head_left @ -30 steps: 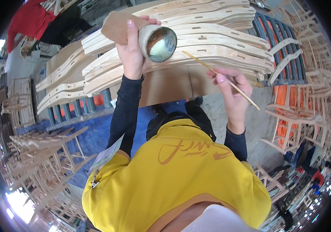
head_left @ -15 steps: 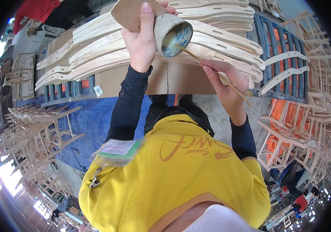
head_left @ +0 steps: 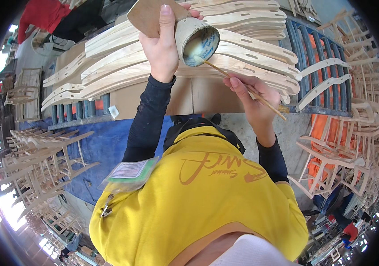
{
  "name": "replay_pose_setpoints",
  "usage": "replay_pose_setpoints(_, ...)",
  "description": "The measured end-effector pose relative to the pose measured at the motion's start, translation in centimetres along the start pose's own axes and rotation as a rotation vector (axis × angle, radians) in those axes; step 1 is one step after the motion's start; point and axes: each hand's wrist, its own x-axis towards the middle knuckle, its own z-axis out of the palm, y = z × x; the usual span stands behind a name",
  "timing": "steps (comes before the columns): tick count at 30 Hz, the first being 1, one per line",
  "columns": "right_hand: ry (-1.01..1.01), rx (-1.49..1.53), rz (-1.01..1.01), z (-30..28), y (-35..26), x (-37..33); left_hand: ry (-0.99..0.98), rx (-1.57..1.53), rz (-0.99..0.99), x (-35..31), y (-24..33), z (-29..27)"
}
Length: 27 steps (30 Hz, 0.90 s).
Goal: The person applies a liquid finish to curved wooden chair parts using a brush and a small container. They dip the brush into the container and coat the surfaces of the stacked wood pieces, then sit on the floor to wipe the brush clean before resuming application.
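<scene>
My left hand [head_left: 165, 51] grips a tilted round cup [head_left: 182, 37], its mouth turned toward me and my right side. Pale, milky stuff lies inside, and the outer wall is crusted. A flat brown board [head_left: 150, 17] is held in the same hand, against the cup; how the two meet is hidden. Between the thumb and fingers of my right hand [head_left: 256, 95] is a thin wooden stick [head_left: 225, 74]. Its far tip reaches into the cup's mouth at the lower inside wall. Beyond and under both hands lie curved pale wooden slats [head_left: 123, 66] with slots near their ends.
The slats rest on a blue barred rack [head_left: 336, 99] partly covered with cardboard [head_left: 140, 95]. Wooden chair frames [head_left: 47, 155] stand at left, with more frames [head_left: 331, 164] at right. A person in a red top [head_left: 47, 15] is at the far left. Blue sheeting [head_left: 96, 150] covers some floor.
My right hand has moved slightly left and down with the stick, whose tip sits a bit lower in the cup. More of the pale stuff shows inside. My left hand stays nearly still.
</scene>
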Motion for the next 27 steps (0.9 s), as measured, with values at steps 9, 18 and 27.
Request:
replay_pose_setpoints(9,0.005,0.089,0.061,1.9,-0.3,-0.4,0.148,0.004,-0.059,-0.3,1.3,-0.2)
replay_pose_setpoints(18,0.036,0.149,0.160,3.5,-0.4,-0.2,0.138,-0.002,-0.019,0.1,0.8,-1.8)
replay_pose_setpoints(27,0.055,0.287,0.241,4.8,0.4,-0.1,0.177,0.020,-0.024,0.1,0.5,-2.9)
